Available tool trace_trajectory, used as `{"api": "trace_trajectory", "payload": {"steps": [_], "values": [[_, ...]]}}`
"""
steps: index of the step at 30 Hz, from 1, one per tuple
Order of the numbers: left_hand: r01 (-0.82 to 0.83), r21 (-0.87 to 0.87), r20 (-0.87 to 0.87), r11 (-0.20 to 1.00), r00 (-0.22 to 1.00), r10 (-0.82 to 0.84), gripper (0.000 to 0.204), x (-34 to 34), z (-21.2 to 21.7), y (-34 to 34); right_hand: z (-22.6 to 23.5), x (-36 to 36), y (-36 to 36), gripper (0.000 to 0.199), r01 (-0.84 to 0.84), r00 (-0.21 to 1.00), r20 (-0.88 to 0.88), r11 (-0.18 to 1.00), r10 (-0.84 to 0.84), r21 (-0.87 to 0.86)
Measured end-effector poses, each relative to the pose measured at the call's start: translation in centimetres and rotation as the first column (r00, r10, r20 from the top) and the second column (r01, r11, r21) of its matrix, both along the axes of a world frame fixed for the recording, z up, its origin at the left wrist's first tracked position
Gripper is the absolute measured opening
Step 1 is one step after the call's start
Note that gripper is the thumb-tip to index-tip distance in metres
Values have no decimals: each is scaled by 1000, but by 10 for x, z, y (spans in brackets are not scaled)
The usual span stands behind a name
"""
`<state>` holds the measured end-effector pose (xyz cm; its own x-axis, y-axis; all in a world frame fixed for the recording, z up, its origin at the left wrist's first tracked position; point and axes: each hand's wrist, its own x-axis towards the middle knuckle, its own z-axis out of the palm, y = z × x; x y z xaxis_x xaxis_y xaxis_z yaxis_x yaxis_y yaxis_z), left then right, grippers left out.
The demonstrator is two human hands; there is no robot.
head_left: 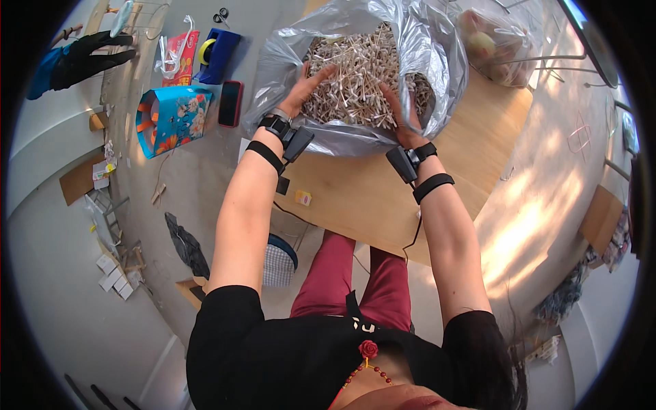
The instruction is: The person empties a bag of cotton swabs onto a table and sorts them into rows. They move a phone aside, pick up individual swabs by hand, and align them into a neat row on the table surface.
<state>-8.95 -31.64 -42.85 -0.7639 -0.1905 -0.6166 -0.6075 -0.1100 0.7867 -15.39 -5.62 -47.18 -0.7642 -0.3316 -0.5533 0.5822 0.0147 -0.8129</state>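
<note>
A large silver-grey plastic bag [342, 137] lies wide open on the wooden table, filled with a heap of cotton swabs [355, 78]. Both of my hands reach inside it. My left hand [303, 90] rests at the left side of the heap, its thumb stretched over the swabs and its other fingers partly hidden. At the right side, my right hand [403, 117] lies against the swabs next to a fold of the bag, fingers extended. Neither hand grips anything that I can see. Black devices are strapped on both wrists.
The wooden table [471, 164] carries a clear bag of round fruit [495, 48] at far right. Left of it are a phone [231, 104], blue tape dispenser [217, 56], scissors [220, 15] and floral blue bag [176, 116]. Another person's black-gloved hand [92, 58] shows at far left.
</note>
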Motion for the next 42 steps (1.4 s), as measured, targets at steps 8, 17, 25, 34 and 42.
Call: {"api": "trace_trajectory", "payload": {"steps": [8, 17, 25, 34, 42], "values": [[80, -32, -49, 996, 995, -82, 131, -22, 8, 11, 9, -13, -10, 112, 57, 997, 56, 992, -51, -113], [-59, 8, -128, 998, 990, 59, 49, -5, -1, 13, 6, -18, -9, 123, -18, 999, 44, 996, 22, -88], [-16, -781, -356, 624, 833, -424, 33, 29, 5, 6, 26, -15, -2, 117, -173, 985, -51, 957, 165, -232], [-134, -465, -528, 875, 836, -152, 29, 39, 24, 24, 102, -24, 4, 128, -270, 948, -214, 953, 237, -140], [-94, -715, -429, 692, 841, -329, 37, 48, 41, 46, 125, -4, 27, 86, -125, 945, -313, 989, 94, -80]]}}
